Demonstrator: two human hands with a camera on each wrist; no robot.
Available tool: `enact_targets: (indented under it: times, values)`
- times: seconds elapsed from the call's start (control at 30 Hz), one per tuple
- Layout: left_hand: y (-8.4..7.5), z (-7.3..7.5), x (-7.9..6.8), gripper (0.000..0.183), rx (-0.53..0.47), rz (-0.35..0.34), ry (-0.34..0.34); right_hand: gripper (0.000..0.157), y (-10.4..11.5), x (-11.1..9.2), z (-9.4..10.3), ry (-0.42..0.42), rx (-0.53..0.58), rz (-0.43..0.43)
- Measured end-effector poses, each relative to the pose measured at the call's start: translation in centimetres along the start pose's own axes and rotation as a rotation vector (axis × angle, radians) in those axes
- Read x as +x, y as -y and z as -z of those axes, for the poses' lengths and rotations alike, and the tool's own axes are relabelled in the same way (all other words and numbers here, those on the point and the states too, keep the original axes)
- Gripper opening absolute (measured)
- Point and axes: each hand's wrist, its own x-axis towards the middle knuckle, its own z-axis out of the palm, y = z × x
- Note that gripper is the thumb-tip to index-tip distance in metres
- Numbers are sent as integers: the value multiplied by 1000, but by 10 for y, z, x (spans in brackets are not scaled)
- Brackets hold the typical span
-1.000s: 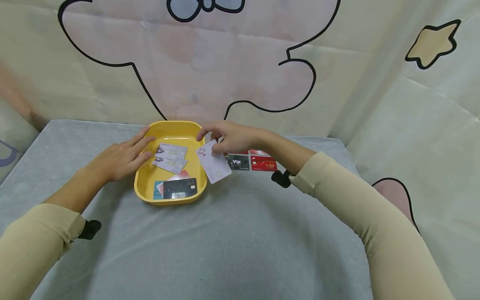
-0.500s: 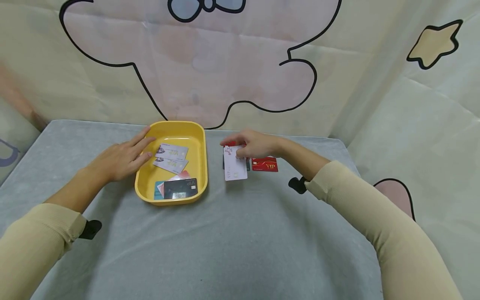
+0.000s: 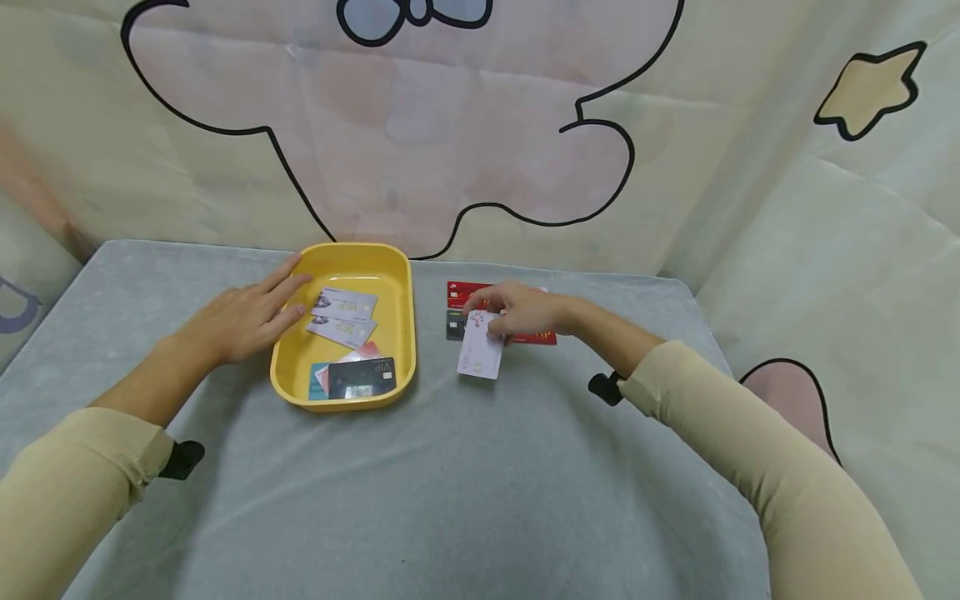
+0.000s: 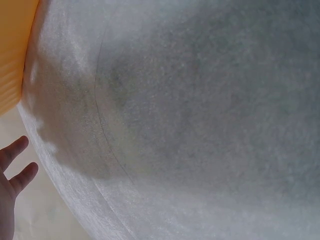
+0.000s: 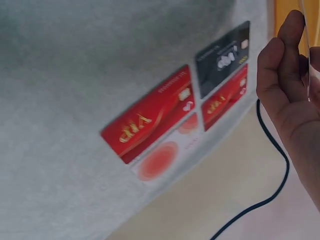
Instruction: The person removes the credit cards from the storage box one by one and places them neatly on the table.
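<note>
In the head view my right hand [image 3: 528, 310] pinches a white VIP card [image 3: 481, 354] with a small floral print, held tilted in front of several cards on the table. Edge-on, the same card [image 5: 306, 55] shows as a thin line in the right wrist view. My left hand [image 3: 251, 321] rests on the left rim of a yellow tray [image 3: 409, 333], fingers spread and fairly straight. Inside the tray lie two white cards [image 3: 343, 305], and a black VIP card [image 3: 362, 378] overlaps a pink card and a teal one.
Beyond the held card lie a red VIP card [image 5: 150, 115], a dark grey card [image 5: 223, 60], another red card [image 5: 225, 103] and a white card with red circles [image 5: 159, 161]. A grey cloth [image 3: 480, 500] covers the table; a printed curtain [image 3: 465, 125] hangs behind.
My right hand has carried the white card rightward from the tray's right rim, then slightly nearer me, uncovering part of the table cards. My left hand has stayed on the tray.
</note>
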Motion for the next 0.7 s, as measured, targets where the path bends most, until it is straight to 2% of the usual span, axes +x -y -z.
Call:
enact_targets:
  times: [0.1, 0.37, 0.7]
  values:
    - [0, 0, 0, 65, -2, 2, 1, 48, -5, 0, -5, 8, 20, -21]
    - [-1, -1, 0, 64, -2, 0, -4, 43, -23, 4, -14, -7, 58, 1]
    - [-1, -1, 0, 65, -5, 12, -1, 37, -37, 4, -18, -40, 53, 4]
